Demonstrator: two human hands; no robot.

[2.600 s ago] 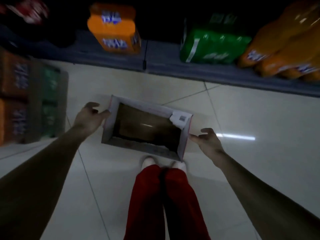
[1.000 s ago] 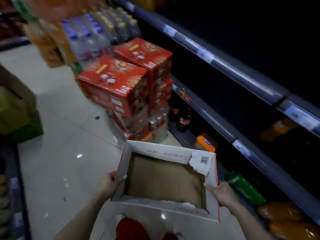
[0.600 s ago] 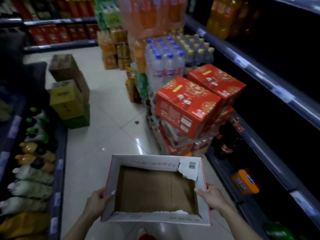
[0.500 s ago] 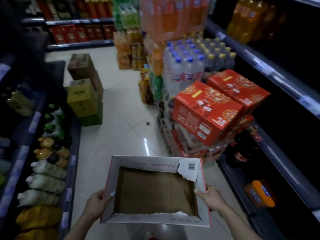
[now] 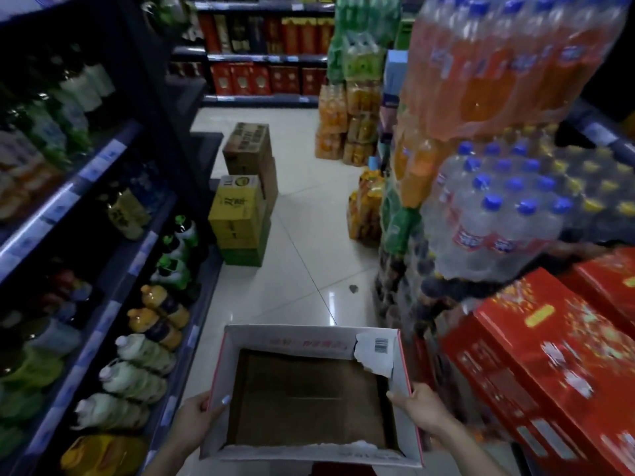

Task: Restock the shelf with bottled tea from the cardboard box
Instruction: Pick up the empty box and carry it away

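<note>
The cardboard box [image 5: 311, 393] is being carried low in the aisle, showing only its bare brown bottom, so the unloading is looking finished; the left hand [image 5: 197, 415] and right hand [image 5: 417, 408] are each gripping a side wall of it, thumbs hooking inside

Stood in a dim supermarket drinks aisle: price-tagged shelves [image 5: 103, 159] of bottles, shrink-wrapped water packs [image 5: 508, 214], red cartons [image 5: 536, 365] and boxes [image 5: 240, 214] stacked on tiled floor [image 5: 302, 269].
</note>
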